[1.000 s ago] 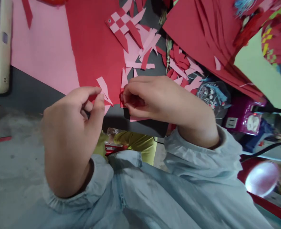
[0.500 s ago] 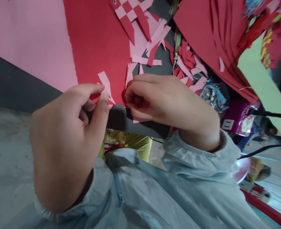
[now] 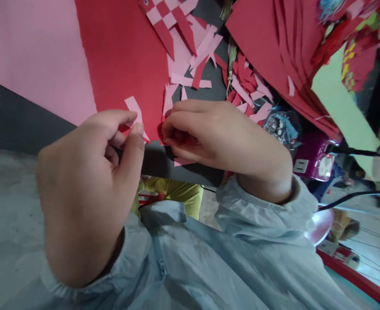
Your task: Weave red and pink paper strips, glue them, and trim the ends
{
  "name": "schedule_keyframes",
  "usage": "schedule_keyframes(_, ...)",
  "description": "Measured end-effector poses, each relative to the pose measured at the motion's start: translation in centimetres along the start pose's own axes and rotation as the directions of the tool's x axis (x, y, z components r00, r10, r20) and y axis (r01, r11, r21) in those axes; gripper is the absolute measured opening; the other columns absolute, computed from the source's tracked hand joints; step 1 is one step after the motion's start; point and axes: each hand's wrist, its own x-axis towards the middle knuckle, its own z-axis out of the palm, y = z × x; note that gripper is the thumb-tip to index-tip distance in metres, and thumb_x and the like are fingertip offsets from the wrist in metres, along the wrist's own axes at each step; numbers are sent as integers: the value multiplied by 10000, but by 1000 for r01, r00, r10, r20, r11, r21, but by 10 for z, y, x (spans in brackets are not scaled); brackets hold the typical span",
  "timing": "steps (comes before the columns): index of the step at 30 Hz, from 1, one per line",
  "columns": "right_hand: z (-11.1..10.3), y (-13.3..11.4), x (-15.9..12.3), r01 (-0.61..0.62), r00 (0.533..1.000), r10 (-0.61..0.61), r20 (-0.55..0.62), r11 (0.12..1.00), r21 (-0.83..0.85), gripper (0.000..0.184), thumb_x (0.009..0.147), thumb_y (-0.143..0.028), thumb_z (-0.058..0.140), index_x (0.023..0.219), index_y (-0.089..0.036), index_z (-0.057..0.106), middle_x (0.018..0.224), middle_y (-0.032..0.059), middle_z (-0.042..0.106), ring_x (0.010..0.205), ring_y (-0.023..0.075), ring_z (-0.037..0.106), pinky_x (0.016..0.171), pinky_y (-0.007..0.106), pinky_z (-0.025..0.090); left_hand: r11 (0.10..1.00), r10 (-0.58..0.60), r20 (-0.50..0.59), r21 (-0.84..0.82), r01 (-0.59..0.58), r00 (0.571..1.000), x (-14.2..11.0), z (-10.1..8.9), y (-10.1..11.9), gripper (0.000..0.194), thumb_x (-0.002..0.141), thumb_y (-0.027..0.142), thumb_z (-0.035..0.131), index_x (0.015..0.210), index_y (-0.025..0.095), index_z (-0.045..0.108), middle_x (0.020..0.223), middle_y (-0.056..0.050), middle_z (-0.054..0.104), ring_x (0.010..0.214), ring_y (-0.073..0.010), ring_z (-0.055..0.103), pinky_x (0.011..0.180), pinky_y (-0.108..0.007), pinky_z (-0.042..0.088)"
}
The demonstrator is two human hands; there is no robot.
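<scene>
My left hand (image 3: 93, 181) is closed in a pinch, thumb and forefinger at a folded pink paper strip (image 3: 133, 105) whose pointed lower end shows some red. Just right of it, my right hand (image 3: 202, 131) bends its fingers down over a small red-and-pink paper piece (image 3: 164, 133). Pink ends of this piece stick up above the knuckles; most of it is hidden under the fingers. Beneath both hands lies a red paper sheet (image 3: 125, 56) by the front edge of the dark table (image 3: 157, 159). A pink paper corner (image 3: 183, 162) shows below my right hand.
A woven red-and-pink paper fish (image 3: 168, 19) lies beyond, beside scattered paper strips (image 3: 205, 51). To the left is a large pink sheet (image 3: 35, 51). On the right are stacked red sheets (image 3: 261, 38), a clear dish of beads (image 3: 282, 129) and a purple power socket (image 3: 317, 159) with cables.
The view has shifted, so the phone at the left has gone out of sight. Both hands keep almost the same pose at the papers.
</scene>
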Motion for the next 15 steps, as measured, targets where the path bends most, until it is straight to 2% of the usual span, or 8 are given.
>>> schedule_keyframes(5, -6, 1, 4, 10, 1000, -10, 10, 999, 53, 191, 952, -244, 425, 872, -206, 594, 938, 73, 663, 879, 203, 619, 704, 340, 434, 1000, 17, 17, 0, -17, 1000, 0, 1, 4, 301, 882, 352, 559, 1078, 208, 737, 784, 1, 722, 641, -149, 620, 640, -283, 392)
schedule_keyframes(10, -8, 0, 7, -26, 1000, 25, 4, 996, 85, 204, 930, -262, 446, 796, -237, 596, 889, 52, 682, 859, 193, 631, 721, 348, 426, 998, -25, 8, 63, 24, 1000, 3, 5, 8, 332, 878, 413, 541, 1077, 240, 743, 750, -9, 698, 667, -188, 623, 633, -296, 356)
schedule_keyframes(15, -7, 2, 9, -54, 999, 54, -1, 993, 104, 214, 902, -310, 460, 760, -264, 613, 858, 39, 688, 863, 183, 633, 722, 347, 438, 997, -27, 31, 66, 25, 999, 3, 9, 12, 306, 867, 390, 554, 1080, 271, 739, 700, 8, 656, 612, -158, 562, 617, -282, 322)
